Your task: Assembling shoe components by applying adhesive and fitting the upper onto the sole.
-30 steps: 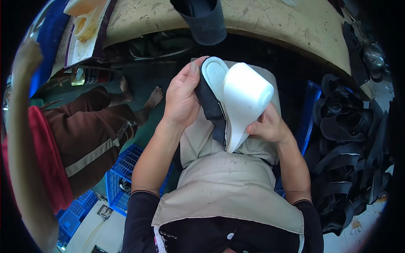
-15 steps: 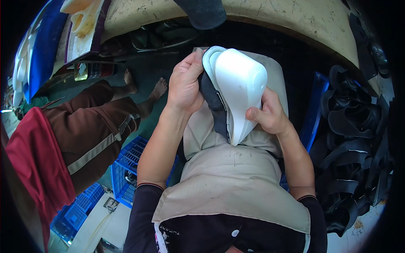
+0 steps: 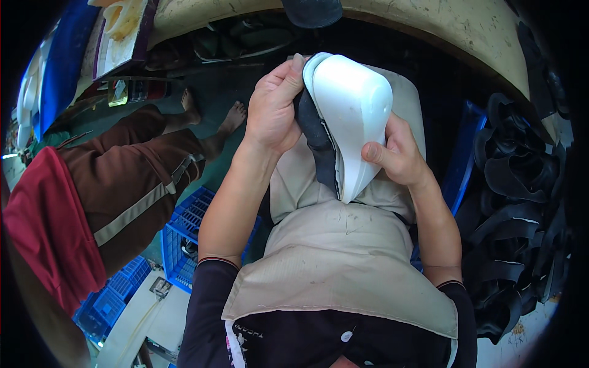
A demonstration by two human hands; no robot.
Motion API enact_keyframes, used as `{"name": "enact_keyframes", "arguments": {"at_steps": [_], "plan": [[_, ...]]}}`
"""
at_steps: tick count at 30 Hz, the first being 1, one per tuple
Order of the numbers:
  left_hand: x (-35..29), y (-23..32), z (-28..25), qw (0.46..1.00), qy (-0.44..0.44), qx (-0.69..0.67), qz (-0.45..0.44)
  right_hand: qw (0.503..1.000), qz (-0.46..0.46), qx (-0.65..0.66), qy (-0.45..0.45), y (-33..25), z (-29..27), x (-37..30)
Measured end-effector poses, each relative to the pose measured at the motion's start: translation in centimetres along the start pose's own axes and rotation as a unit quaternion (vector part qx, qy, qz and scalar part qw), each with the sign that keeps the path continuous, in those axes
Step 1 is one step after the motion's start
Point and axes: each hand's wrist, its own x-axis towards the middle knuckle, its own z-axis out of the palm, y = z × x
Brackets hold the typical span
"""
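Observation:
Over my lap I hold a smooth white shoe last (image 3: 353,104), its narrow end pointing down toward my apron. A black shoe upper (image 3: 320,141) with a pale lining lies along its left side, partly hidden behind it. My left hand (image 3: 275,109) is closed on the upper near the top of the last, with the thumb along the rim. Lower on the right side, my right hand (image 3: 400,152) grips the last, thumb in front and most fingers hidden behind.
A worn bench edge (image 3: 429,30) curves across the far side. Black uppers (image 3: 512,178) are stacked at the right, beside a blue panel (image 3: 466,153). Another person's legs (image 3: 135,165) are at the left, above blue crates (image 3: 184,239). A beige apron (image 3: 337,270) covers my lap.
The whole view has shifted slightly. The last and both hands appear a little higher and farther right, with the same grip.

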Motion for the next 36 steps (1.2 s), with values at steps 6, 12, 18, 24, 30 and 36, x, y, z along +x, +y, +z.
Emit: {"name": "enact_keyframes", "arguments": {"at_steps": [6, 12, 18, 24, 30, 36], "plan": [[0.0, 0.8, 1.3, 1.000, 0.008, 0.019, 0.012, 1.000, -0.003, -0.010, -0.002, -1.2, -0.5, -0.3], [0.4, 0.8, 3.0, 0.997, 0.001, 0.074, 0.025, 1.000, 0.002, -0.015, -0.009, -3.5, -2.3, -0.6], [0.9, 1.3, 5.5, 0.997, 0.023, 0.063, 0.039, 0.999, -0.004, -0.046, -0.017, -5.8, -3.5, -0.7], [0.4, 2.2, 6.0, 0.996, -0.010, 0.075, 0.051, 0.995, -0.041, -0.089, -0.029, -7.4, -3.9, -1.3], [-0.1, 3.8, 6.8, 0.991, -0.031, 0.106, 0.074, 0.993, -0.066, -0.094, -0.031, -10.1, -3.4, -1.6], [-0.2, 5.9, 7.0, 0.968, -0.077, 0.220, 0.092, 0.996, -0.043, -0.063, -0.041, -11.5, -2.8, -1.5]]}}
